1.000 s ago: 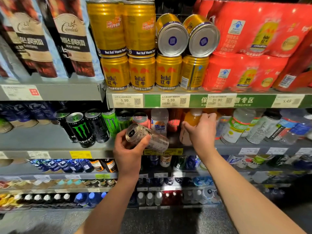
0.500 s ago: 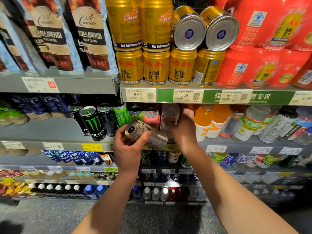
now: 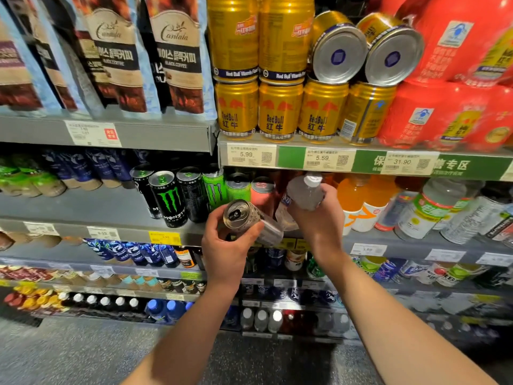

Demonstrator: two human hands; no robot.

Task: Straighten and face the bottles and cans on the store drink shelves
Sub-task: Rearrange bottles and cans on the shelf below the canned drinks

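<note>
Store drink shelves fill the view, grey tiers with price tags along the front edges. Left hand (image 3: 227, 245) is wrapped around a slim silver can (image 3: 251, 222), held tilted with its pull-tab top toward the camera, just off the front edge of the second shelf (image 3: 111, 207). Right hand (image 3: 319, 218) is closed on a clear bottle (image 3: 304, 191) with a white cap, leaning left, base at or near that shelf between the pink can (image 3: 262, 193) and the orange bottles (image 3: 358, 201); cannot tell if the base is resting. Black and green Monster cans (image 3: 169, 198) stand upright further left on the same shelf. Up top, two gold cans (image 3: 363, 48) lie on their sides on the Red Bull row (image 3: 277, 109), not yet straightened. Step in hand looks like standing the bottle up and facing it. To do it well: set the base flat first, twist until the label faces out, line it up flush with the front edge, avoid knocking the pink can. Then the silver can probably needs an upright slot, tab up.
</note>
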